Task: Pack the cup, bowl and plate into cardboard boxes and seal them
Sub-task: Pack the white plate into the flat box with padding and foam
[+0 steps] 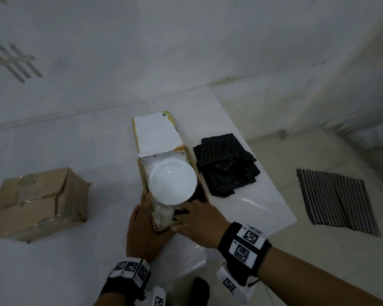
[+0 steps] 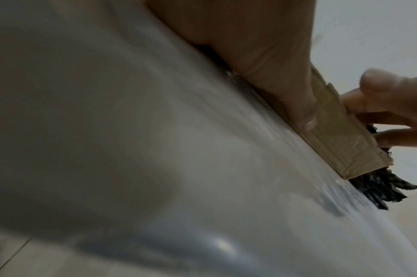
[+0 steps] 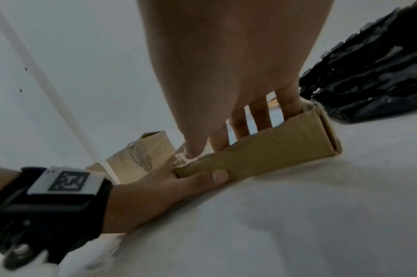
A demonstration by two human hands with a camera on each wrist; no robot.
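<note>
floor surface: pale tiles, with a white plastic sheet (image 1: 248,195) spread over them and a white wall behind. near the sheet's middle lies a long, shallow cardboard box (image 1: 142,173), its white-lined lid (image 1: 157,133) folded back toward the wall. plate (image 1: 172,184): white, round, resting tilted in the open box, its rim above the box walls. black padding sheets (image 1: 227,166) lie stacked just beside the box's right wall, on the sheet; more black material shows inside the box under the plate. a second, taped cardboard box (image 1: 38,204) stands well apart at the left, closed. a striped mat (image 1: 338,202) lies on the tiles off the sheet's right edge.

left hand (image 1: 144,230): placed against the near left corner of the open box, fingers straight and together along the left wall, thumb (image 3: 212,177) flat on the near end wall. right hand (image 1: 199,224): palm down over the near end of the box, fingers (image 3: 259,116) spread and reaching inside, touching the black material. both wrists carry black bands with square coded markers; no readable text. the printing on the lid's edge is too small to read.
</note>
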